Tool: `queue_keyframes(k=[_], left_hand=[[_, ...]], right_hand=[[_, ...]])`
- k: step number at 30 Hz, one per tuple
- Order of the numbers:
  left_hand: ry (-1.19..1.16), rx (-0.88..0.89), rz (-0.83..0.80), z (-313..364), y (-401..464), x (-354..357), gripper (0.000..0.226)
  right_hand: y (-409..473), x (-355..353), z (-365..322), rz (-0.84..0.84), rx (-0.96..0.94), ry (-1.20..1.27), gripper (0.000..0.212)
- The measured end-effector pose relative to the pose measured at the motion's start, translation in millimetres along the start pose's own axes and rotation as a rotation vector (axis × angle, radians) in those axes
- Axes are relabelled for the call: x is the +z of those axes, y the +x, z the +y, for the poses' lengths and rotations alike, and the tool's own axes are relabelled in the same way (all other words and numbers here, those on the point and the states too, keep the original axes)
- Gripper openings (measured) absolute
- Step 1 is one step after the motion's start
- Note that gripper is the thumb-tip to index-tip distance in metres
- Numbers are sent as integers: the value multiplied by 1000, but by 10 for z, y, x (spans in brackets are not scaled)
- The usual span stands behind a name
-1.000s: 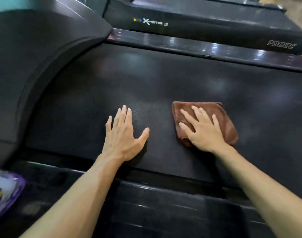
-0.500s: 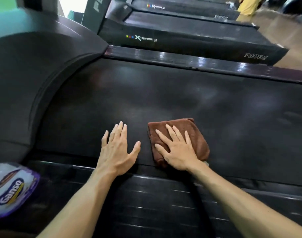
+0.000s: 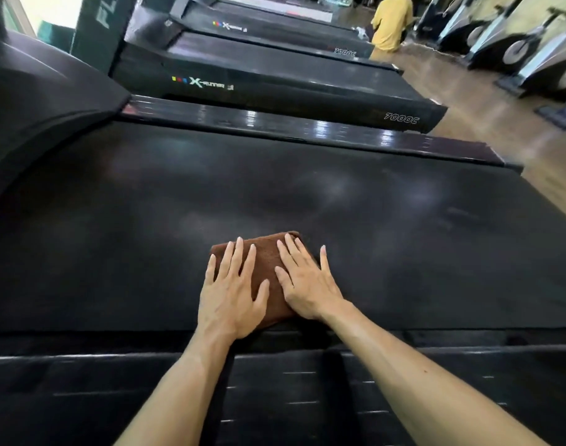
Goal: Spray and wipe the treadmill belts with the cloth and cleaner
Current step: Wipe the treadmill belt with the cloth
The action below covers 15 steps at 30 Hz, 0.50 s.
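A folded brown cloth point(image 3: 266, 264) lies on the black treadmill belt point(image 3: 275, 201), near its front edge. Both my hands press flat on it with straight, spread fingers. My left hand point(image 3: 231, 292) covers the cloth's left part, and my right hand point(image 3: 302, 281) covers its right part. Only a strip of cloth shows between and above the fingers. No cleaner bottle is in view.
A glossy side rail point(image 3: 307, 130) borders the belt's far side, and a ribbed rail point(image 3: 275, 397) runs along the near side. The motor hood point(image 3: 33, 101) rises at the left. More treadmills point(image 3: 275, 78) stand beyond. A person in yellow point(image 3: 389, 24) crouches on the wooden floor at the back right.
My left hand has moved from the bare belt onto the cloth beside my right hand. The view has lifted, and the package at the lower left has dropped out of sight.
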State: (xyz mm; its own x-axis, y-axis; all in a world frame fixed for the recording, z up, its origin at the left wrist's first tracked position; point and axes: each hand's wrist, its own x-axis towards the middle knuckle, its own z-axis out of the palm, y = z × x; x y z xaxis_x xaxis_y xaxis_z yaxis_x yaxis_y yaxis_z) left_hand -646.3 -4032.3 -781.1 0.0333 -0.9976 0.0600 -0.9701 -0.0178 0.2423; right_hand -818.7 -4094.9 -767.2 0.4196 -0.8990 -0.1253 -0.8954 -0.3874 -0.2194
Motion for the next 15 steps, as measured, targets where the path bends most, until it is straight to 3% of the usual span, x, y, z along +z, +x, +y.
queue_keyframes(k=[9,12,15], left_hand=[[145,10,-81,-177,-220,-245,96],[134,14,-99,-3,-90,-414,78],[49,36,-124,59,-97,-341,69]], right_hand=[[-158,33,-300,-24,-31,-121,69],[-128,-22,-299,39,-103,-168,73],[-186,7,-264,16,-127,-53,66]])
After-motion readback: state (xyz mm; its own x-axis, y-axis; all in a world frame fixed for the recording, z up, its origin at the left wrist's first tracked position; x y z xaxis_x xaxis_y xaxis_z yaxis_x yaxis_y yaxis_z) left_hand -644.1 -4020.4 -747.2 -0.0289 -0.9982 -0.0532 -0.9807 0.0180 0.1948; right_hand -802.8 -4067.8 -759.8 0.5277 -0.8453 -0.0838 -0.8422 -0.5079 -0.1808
